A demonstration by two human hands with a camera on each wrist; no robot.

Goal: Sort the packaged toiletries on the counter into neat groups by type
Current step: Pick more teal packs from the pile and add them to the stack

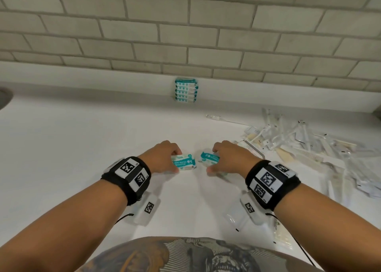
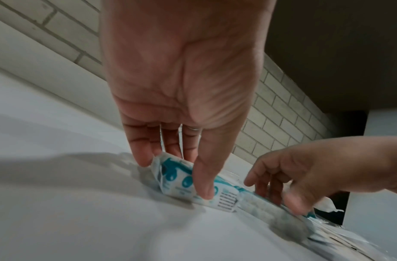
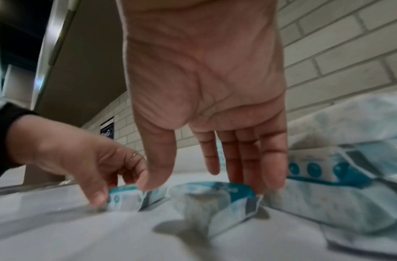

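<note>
At the left, 1 soft teal-and-white wipes packet is pinched between thumb and fingers by the left hand on the white counter. Beside it, a second crinkled packet is gripped by the right hand, probably for the neat stack against the wall. At the right, thin clear-wrapped items lie jumbled.

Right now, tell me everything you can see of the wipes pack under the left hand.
The wipes pack is a small soft white-and-teal plastic packet with printed text and a barcode panel, sealed at crimped ends. It lies flat on the white counter, pinched between the left hand thumb and fingers.
</note>
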